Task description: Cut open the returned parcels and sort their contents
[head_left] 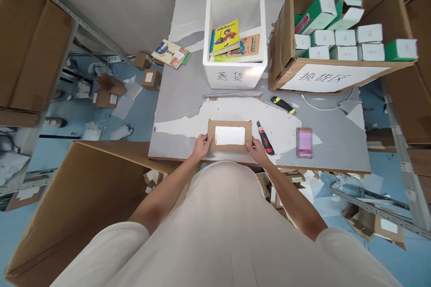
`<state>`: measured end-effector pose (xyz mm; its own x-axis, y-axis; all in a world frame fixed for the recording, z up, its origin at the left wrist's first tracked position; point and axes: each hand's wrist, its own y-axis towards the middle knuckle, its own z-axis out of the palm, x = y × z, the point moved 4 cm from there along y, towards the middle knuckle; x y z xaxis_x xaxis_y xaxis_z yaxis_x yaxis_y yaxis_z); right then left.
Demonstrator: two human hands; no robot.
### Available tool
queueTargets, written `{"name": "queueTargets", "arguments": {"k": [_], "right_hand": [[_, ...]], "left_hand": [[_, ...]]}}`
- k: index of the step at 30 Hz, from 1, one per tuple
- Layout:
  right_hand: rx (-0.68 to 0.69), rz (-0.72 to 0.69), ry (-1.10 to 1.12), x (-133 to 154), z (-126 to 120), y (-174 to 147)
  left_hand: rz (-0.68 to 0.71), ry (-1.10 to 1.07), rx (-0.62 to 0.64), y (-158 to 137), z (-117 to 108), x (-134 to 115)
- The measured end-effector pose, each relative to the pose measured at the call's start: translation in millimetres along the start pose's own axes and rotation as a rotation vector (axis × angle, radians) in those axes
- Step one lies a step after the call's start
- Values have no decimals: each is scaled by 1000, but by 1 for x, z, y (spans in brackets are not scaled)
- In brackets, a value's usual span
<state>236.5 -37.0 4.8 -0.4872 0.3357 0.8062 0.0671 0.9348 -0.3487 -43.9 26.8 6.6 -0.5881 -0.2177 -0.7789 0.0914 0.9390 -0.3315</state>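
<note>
A flat cardboard box point(211, 126) with a white label on its top lies near the front edge of the table. My left hand point(202, 146) is closed on its lower left corner, and my right hand point(257, 150) grips the lower right corner. Just beyond my right hand lies a red and black utility knife point(265, 138) with its blade out. Farther back rests a yellow and black utility knife point(283, 104). To the right is a pink phone-like rectangle point(305, 143), blurred out.
On the table point(343, 152), a white foam box point(232, 76) holds books; beside it a large carton point(283, 54) holds several green-and-white boxes. More books point(170, 54) lie at the left edge. A big open carton point(84, 188) stands at my left; shelves flank both sides, with cardboard scraps on the floor.
</note>
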Motion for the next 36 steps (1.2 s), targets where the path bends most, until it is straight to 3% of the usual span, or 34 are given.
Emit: {"name": "queueTargets", "arguments": {"k": [4,10,15,21,26,29,32,36], "right_hand": [[-5,37,94,-7,8,-7],[-183,122,228,-37,13,-21],[-78,177,148,-47,27,-23],[-90,164,172,-31,28,-21],[-158,41,-2,-6,2,-20],[-185,20,-143,8,-8,-12],[-171,41,-210,15,-7,-4],[-159,39,-140,15,0,-2]], "left_hand": [[17,-38,44,3,1,13],[-74,-207,50,-7,-5,48],[-71,-223,215,-19,8,61],[-78,-362,153,-23,15,48],[61,-142,49,-24,-13,12],[43,9,-68,-18,-24,-5],[-1,68,-86,-7,-22,-10],[-29,68,-92,1,-18,-4]]}}
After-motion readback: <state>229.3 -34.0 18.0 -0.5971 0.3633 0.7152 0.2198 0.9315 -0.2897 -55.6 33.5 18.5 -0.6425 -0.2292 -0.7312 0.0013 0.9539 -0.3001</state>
